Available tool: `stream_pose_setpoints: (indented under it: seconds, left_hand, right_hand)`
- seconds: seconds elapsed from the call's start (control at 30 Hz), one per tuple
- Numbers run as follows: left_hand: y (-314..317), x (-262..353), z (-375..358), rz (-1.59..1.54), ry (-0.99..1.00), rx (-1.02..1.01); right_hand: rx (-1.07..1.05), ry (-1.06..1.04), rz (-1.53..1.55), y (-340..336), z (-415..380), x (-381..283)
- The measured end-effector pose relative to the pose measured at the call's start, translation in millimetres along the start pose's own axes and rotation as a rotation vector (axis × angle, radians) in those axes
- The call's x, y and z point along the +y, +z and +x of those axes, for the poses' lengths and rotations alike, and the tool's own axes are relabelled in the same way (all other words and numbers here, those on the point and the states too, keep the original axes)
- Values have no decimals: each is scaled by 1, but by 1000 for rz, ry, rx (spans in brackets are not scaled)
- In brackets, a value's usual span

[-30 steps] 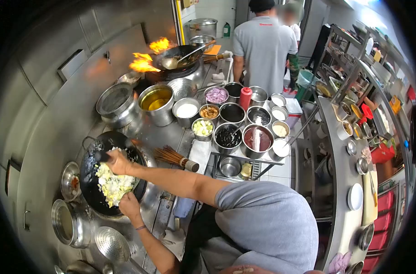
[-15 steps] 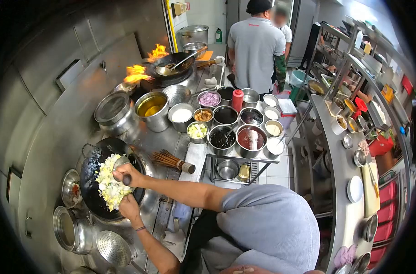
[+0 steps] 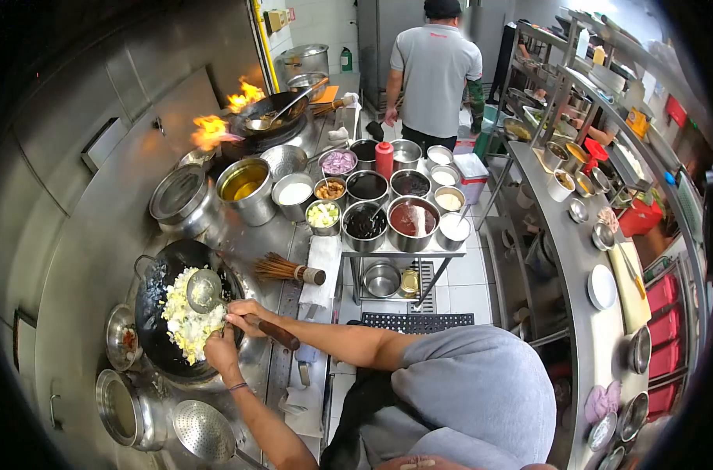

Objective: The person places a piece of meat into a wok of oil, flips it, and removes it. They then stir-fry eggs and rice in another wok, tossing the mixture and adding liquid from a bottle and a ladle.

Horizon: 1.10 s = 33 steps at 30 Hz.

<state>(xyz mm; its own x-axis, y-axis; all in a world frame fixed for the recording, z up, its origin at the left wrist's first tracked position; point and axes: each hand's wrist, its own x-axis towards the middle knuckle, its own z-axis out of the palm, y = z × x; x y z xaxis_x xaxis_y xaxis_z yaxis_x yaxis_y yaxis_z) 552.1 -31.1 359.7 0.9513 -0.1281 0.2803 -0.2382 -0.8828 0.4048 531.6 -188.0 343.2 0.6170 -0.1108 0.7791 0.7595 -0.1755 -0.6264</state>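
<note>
My right hand (image 3: 248, 317) is closed around the handle of a metal ladle (image 3: 205, 291), whose wooden grip sticks out behind it toward me. The ladle's bowl rests over chopped pale yellow and white food (image 3: 185, 329) in a black wok (image 3: 154, 333). At the wok's near edge, my left hand (image 3: 223, 355) is closed on the wok; the exact part under its fingers is hidden. The wok sits on the steel stove, with an ear handle on its far side.
A bamboo brush (image 3: 287, 270) lies right of the wok. Beyond stand a pot of yellow oil (image 3: 249, 188) and a flaming second wok (image 3: 268, 116). Several sauce pots crowd a cart (image 3: 450, 252). A perforated skimmer (image 3: 203, 429) is nearby. A co-worker (image 3: 436, 74) stands behind.
My right hand has drawn back toward me and lower, and the ladle now extends over the food with its handle visible. The view has shifted slightly; the co-worker's arm hangs out leftward.
</note>
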Motion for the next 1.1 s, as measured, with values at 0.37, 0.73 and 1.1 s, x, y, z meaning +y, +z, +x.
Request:
stream_pose_setpoints:
  seconds: [0.37, 0.73, 1.1]
  left_hand:
    - [-2, -1, -1, 37, -1, 24]
    - [-2, 2, -3, -9, -50, 25]
    - [-6, 10, -5, 8, -52, 62]
  right_hand:
    - [-56, -59, -13, 1, -10, -7]
    - [-74, -49, 18, -4, -7, -7]
    - [-108, -140, 54, -13, -3, 5]
